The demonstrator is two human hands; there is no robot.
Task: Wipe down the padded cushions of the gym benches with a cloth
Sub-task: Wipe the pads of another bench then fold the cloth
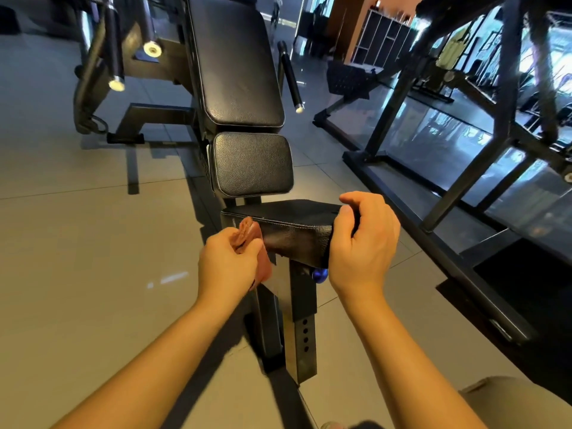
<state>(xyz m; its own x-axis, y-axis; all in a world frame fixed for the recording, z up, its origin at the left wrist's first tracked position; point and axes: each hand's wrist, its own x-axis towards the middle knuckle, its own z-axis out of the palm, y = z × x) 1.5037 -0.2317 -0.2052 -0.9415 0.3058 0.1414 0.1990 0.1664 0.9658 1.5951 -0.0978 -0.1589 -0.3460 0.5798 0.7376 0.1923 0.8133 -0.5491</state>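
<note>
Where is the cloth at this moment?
Head view, lower centre: the cloth is gripped in the left hand, against the left end of the nearest black pad.

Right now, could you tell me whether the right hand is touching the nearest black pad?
Touching. The head view shows the right hand wrapped round the right end of the nearest black pad, fingers curled over its edge.

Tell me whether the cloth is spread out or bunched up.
Bunched up: the cloth sits crumpled in the left hand, against the front cushion.
</note>
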